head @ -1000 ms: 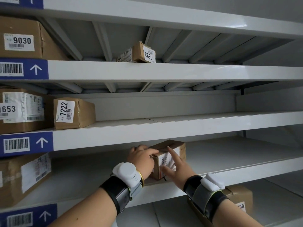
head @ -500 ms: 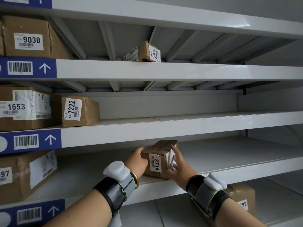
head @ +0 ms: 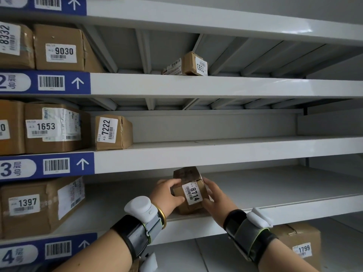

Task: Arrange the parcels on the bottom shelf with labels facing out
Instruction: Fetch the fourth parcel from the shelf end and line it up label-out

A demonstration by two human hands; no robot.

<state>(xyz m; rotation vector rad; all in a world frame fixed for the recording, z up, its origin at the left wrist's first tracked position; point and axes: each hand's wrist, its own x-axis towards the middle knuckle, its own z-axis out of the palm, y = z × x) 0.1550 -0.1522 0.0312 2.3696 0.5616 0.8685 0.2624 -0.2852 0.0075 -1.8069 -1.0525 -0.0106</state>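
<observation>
White metal shelving [head: 216,85] fills my view, its edges carrying three full blue strips [head: 45,82] with barcodes, white arrows and the digits 2, 3 and 4. I count several brown cardboard parcels with readable white labels: 8332, 9030 [head: 59,48], 7393 [head: 195,63], 1653 [head: 53,127], 7222 [head: 113,132], 1397 [head: 42,207] and 1799 [head: 300,242]. The small taped box 8714 [head: 189,191] sits tilted near the front edge of the shelf marked 4, label toward me. My left hand [head: 167,193] and right hand [head: 218,199] clasp its two sides, fingers curled around it.
</observation>
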